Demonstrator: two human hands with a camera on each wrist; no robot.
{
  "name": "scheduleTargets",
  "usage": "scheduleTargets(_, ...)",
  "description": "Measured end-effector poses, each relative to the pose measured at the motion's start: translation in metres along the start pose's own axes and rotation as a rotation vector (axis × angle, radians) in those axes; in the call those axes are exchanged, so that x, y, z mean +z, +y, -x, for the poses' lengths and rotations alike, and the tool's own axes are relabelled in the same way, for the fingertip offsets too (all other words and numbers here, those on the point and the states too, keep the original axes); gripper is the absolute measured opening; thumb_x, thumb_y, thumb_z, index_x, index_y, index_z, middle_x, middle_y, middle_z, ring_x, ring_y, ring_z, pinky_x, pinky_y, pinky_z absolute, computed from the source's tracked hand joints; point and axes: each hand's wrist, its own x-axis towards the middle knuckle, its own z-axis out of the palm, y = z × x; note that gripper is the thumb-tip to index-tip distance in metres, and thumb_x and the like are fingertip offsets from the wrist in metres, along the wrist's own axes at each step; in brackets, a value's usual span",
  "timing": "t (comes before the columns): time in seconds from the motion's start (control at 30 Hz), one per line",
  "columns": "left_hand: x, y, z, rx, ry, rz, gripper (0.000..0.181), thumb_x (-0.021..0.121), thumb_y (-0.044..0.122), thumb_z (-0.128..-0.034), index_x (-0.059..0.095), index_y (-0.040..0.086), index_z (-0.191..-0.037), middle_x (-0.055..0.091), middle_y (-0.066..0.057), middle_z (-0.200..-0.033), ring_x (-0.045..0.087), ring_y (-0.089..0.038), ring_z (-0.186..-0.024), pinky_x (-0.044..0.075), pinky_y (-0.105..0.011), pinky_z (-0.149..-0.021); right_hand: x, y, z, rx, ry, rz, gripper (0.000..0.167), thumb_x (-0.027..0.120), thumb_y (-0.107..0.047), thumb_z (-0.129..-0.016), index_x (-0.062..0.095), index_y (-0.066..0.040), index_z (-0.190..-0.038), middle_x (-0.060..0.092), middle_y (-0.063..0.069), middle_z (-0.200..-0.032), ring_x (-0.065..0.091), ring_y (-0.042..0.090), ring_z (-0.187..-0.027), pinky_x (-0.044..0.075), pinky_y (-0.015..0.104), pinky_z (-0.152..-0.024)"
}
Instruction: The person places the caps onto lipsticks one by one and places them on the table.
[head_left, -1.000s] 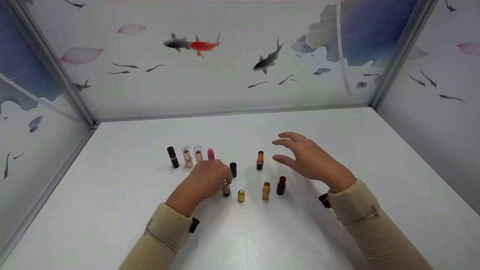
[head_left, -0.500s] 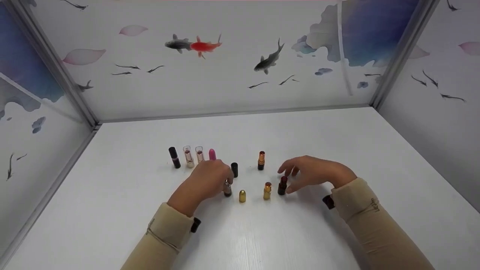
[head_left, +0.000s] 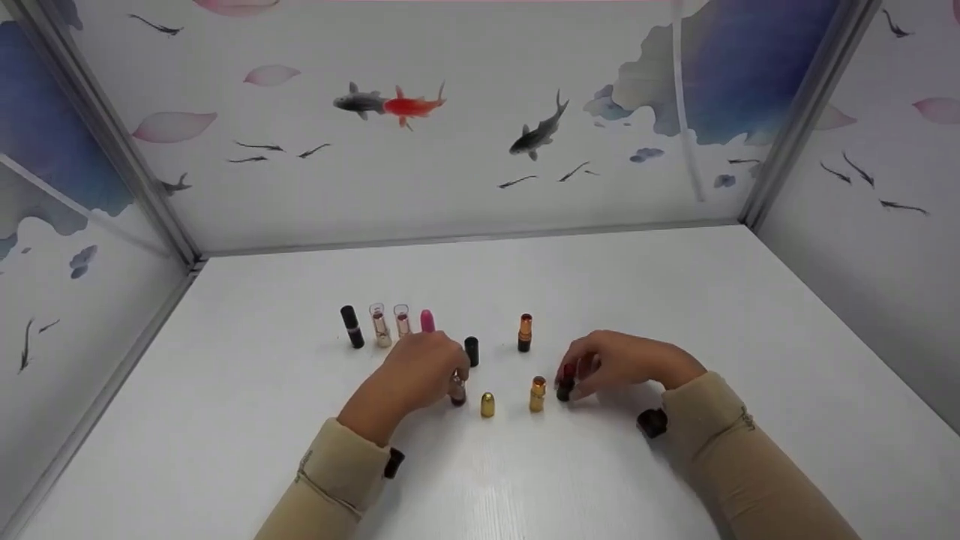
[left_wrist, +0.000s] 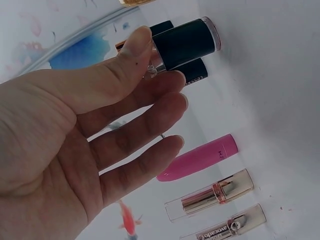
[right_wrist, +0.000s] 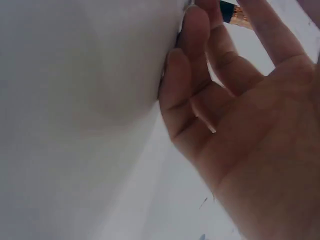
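My left hand pinches a lipstick with a dark base between thumb and forefinger; it stands on the table, its clear upper part mostly covered by the fingertips. The other left fingers spread loosely near a pink lipstick. At the right, my right hand has thumb and forefinger on either side of a dark lipstick with a red top, gripping it low by the table. In the right wrist view the curled fingers hide that lipstick. Between the hands stand an uncapped gold lipstick tube and a gold cap.
A black cap-like cylinder stands just right of the left hand. Farther back is an orange-and-black lipstick tube. Two clear-capped lipsticks and a black lipstick line up at left. Printed panels wall the white table.
My right hand has come down and left from above the table, and its fingers have closed around the dark red-topped lipstick. The left hand keeps its hold. The head view has tilted slightly upward.
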Motion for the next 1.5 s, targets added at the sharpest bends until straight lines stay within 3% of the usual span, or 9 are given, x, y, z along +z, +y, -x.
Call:
scheduleTargets(0.13, 0.005, 0.003, -0.002, 0.01, 0.004, 0.015, 0.018, 0.092, 0.02, -0.0856, 0.087, 0.015, -0.102, 0.081, 0.002, -0.096, 0.072, -0.016, -0.088, 0.062, -0.037, -0.086, 0.004, 0.01, 0.003, -0.003, 0.034, -0.048, 0.018, 0.087, -0.019, -0.09, 0.081, -0.028, -0.104, 0.073, -0.007, -0.1, 0.063, 0.018, -0.09, 0.053, 0.036, -0.081)
scheduleTargets(0.37, 0.006, 0.007, -0.004, 0.012, 0.007, 0.015, 0.017, 0.091, 0.02, -0.0867, 0.087, 0.015, -0.103, 0.081, 0.001, -0.098, 0.073, -0.017, -0.092, 0.062, -0.036, -0.087, 0.002, 0.011, 0.007, 0.026, 0.063, -0.039, 0.016, 0.088, -0.018, -0.087, 0.078, -0.019, -0.098, 0.066, -0.003, -0.088, 0.057, 0.017, -0.084, 0.049, 0.033, -0.074)
scheduleTargets(0.9, 0.001, 0.001, -0.001, 0.002, 0.023, 0.018, 0.02, 0.092, 0.019, -0.0851, 0.087, 0.015, -0.103, 0.081, 0.001, -0.096, 0.073, -0.017, -0.09, 0.062, -0.036, -0.085, -0.001, 0.008, 0.002, 0.017, 0.05, -0.084, 0.014, 0.086, -0.018, -0.086, 0.074, -0.015, -0.092, 0.063, -0.003, -0.082, 0.054, 0.016, -0.078, 0.046, 0.031, -0.071)
scheduleTargets(1.23, 0.0, -0.003, 0.002, 0.009, 0.012, -0.024, 0.02, 0.089, 0.021, -0.0892, 0.086, 0.016, -0.108, 0.081, 0.001, -0.099, 0.073, -0.017, -0.09, 0.062, -0.035, -0.085, 0.0, 0.004, -0.002, 0.107, 0.087, -0.041, 0.011, 0.084, -0.026, -0.089, 0.076, -0.018, -0.091, 0.067, -0.003, -0.088, 0.056, 0.018, -0.085, 0.047, 0.036, -0.078)
scheduleTargets(1.37, -0.004, -0.007, 0.005, -0.004, 0.049, -0.037, 0.016, 0.085, 0.019, -0.0938, 0.085, 0.014, -0.11, 0.08, 0.0, -0.099, 0.069, -0.017, -0.082, 0.061, -0.033, -0.078, -0.003, 0.002, -0.001, 0.129, 0.085, -0.014, 0.01, 0.081, -0.026, -0.092, 0.077, -0.019, -0.096, 0.07, -0.003, -0.093, 0.057, 0.018, -0.088, 0.048, 0.037, -0.08)
scheduleTargets(1.5, -0.011, -0.012, 0.009, -0.032, 0.149, -0.072, 0.014, 0.082, 0.018, -0.0957, 0.084, 0.013, -0.109, 0.08, -0.001, -0.096, 0.068, -0.017, -0.078, 0.059, -0.033, -0.073, -0.011, 0.0, 0.001, 0.152, 0.092, 0.003, 0.012, 0.079, -0.023, -0.093, 0.076, -0.015, -0.102, 0.071, -0.001, -0.093, 0.059, 0.018, -0.085, 0.05, 0.035, -0.076)
